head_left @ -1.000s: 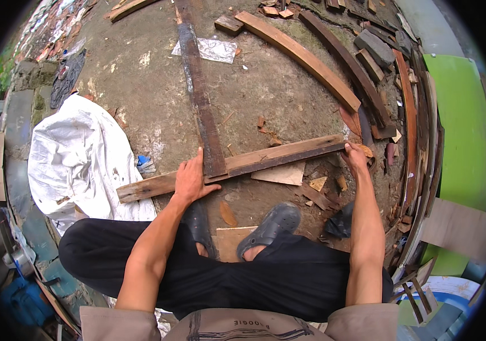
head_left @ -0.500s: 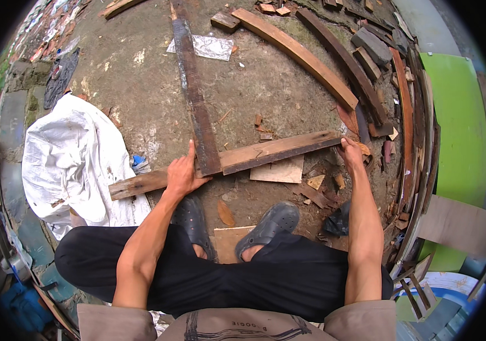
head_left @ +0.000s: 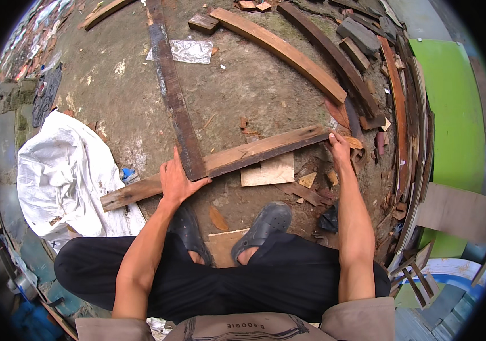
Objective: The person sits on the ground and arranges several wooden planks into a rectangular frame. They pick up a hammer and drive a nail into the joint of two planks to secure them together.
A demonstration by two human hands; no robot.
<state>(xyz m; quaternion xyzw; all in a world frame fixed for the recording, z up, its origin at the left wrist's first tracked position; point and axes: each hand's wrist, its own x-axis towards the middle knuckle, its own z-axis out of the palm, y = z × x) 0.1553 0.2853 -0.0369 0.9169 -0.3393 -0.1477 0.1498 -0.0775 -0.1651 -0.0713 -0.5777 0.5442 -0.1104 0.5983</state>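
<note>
Two wooden planks meet at nearly a right angle on the ground before me. The long dark plank [head_left: 170, 91] runs away from me, its near end resting on the left part of the lighter brown plank [head_left: 263, 149]. At that joint my left hand [head_left: 178, 179] grips the dark plank's near end, thumb across the end and fingers along its left side. My right hand [head_left: 339, 149] pinches the right end of the lighter plank between thumb and fingers. A pale square board [head_left: 267, 172] lies partly under the lighter plank.
A white sack [head_left: 61, 176] lies at the left, under the lighter plank's left end. Curved timbers [head_left: 283, 51] and a stack of boards [head_left: 405, 119] line the right side. My shoes [head_left: 265, 227] stand close below the planks. Wood scraps [head_left: 308, 180] litter the ground.
The whole view has shifted slightly and turned. My left hand's fingers sit closer against the dark plank's side. My right hand keeps its hold on the lighter plank's end.
</note>
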